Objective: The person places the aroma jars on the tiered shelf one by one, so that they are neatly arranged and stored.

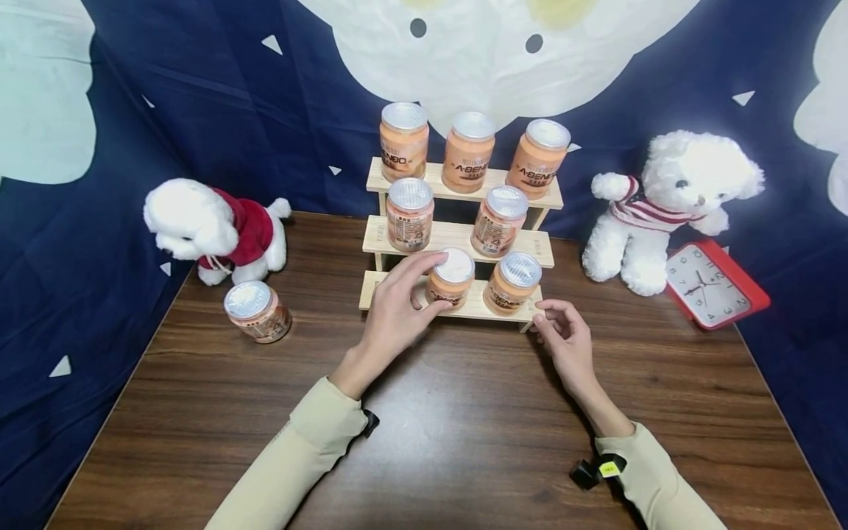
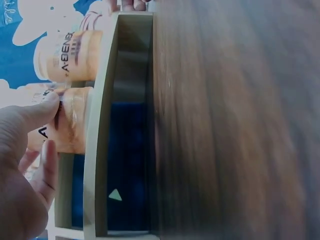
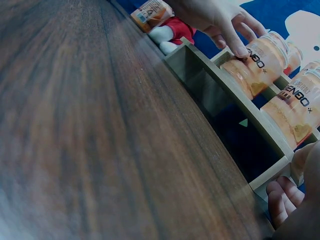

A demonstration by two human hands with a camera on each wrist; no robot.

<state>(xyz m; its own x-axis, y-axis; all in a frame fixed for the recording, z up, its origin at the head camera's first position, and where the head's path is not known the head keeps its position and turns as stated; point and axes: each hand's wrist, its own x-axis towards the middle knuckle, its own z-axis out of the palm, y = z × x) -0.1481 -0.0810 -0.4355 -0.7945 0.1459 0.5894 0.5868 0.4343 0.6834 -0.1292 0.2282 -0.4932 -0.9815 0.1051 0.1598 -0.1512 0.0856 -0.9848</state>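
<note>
A three-step wooden rack (image 1: 457, 234) stands at the back of the table and carries several orange jars with silver lids. My left hand (image 1: 430, 283) grips the left jar (image 1: 453, 278) on the bottom step, thumb in front and fingers over its lid. The left wrist view shows the thumb (image 2: 40, 112) pressed on that jar (image 2: 75, 120). A second jar (image 1: 513, 283) stands just right of it. My right hand (image 1: 546, 313) sits at the rack's bottom right corner with loosely curled fingers (image 3: 280, 200) touching the end of the rack (image 3: 270, 180) and holding nothing.
A single orange jar (image 1: 257, 311) stands on the table (image 1: 464, 427) to the left. Nearby at the back left is a white plush dog in a red shirt (image 1: 215, 230). At the back right are a white plush bear (image 1: 669, 206) and a red clock (image 1: 715, 283).
</note>
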